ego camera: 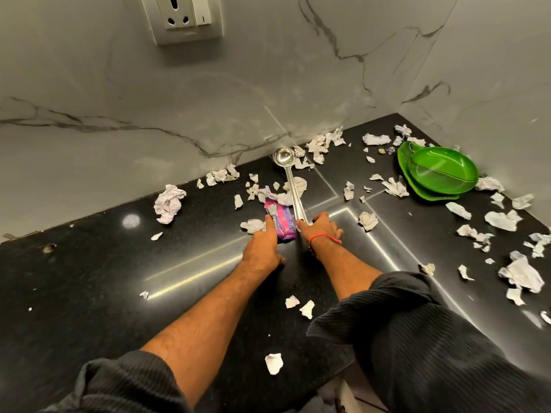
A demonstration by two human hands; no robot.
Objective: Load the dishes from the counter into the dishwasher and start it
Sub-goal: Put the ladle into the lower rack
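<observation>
Dark ribbed sleeves (417,338) fill the near edge, pushed up both of your forearms. Landmark for these notes: the steel ladle (290,180), lying on the black counter (89,278).

Ladle: bowl at the far end, just short of the marble backsplash (149,114), handle running back toward you.

Right hand (323,228): at the near end of the ladle handle, fingers curled about it, grasping it. Red thread (325,237) on that wrist.

Left hand (262,248): just left of the ladle handle, index finger extended and touching a purple-pink wrapper (281,219); the other fingers look tucked under, holding nothing. The wrapper lies right beside the handle on its left.

Green plates (441,171): two, leaf-shaped, one stacked in the other, well to the right of the ladle near the corner where the walls meet.

Torn and crumpled paper scraps (168,204) lie all round the ladle: a large wad well to its left, a cluster near its bowl by the backsplash, many more to the right past the plates, a few nearer you between your forearms.

Wall socket (183,16): on the backsplash, high above and left of the ladle.
</observation>
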